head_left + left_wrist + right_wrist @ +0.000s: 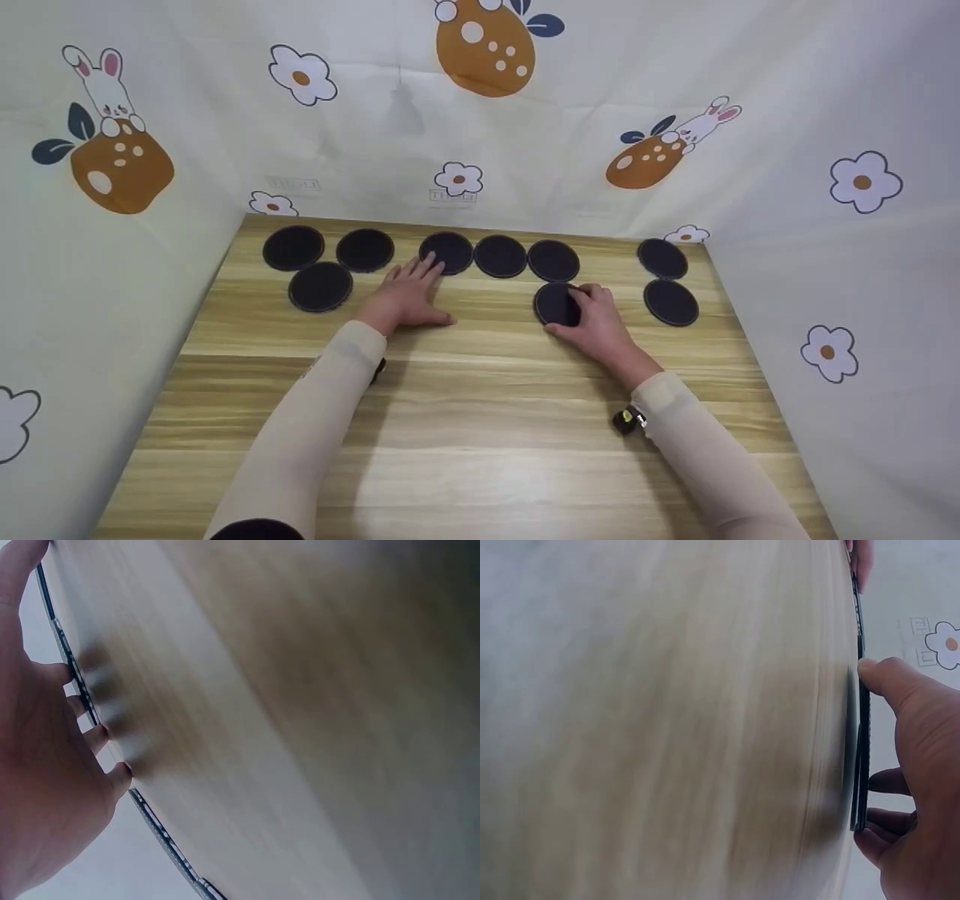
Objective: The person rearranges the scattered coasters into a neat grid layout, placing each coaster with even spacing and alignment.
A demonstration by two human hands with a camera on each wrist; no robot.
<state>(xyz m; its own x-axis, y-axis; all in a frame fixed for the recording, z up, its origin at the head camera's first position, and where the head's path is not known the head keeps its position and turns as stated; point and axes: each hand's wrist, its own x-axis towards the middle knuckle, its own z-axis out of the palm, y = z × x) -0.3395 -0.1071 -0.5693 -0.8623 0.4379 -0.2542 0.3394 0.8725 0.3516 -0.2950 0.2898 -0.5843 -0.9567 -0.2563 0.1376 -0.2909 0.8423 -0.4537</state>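
My right hand (596,326) holds a round black coaster (555,306) by its edges, thumb at the near left rim and fingers on the far right. In the right wrist view this coaster (863,720) appears edge-on between thumb and fingertips, close to the table surface. Directly behind it lies another black coaster (553,260). My left hand (405,298) is spread with straight fingers, its fingertips overlapping the near edge of a coaster (444,247) in the back row. The left wrist view shows the same hand (52,757) with fingertips down at the tabletop.
One more coaster (500,256) completes the middle row of three. Three coasters, one of them in front (320,286), are grouped at the left. Two stand one behind the other at the right, the nearer one (671,302) near the table edge. Printed cloth (360,150) encloses the wooden table (480,420).
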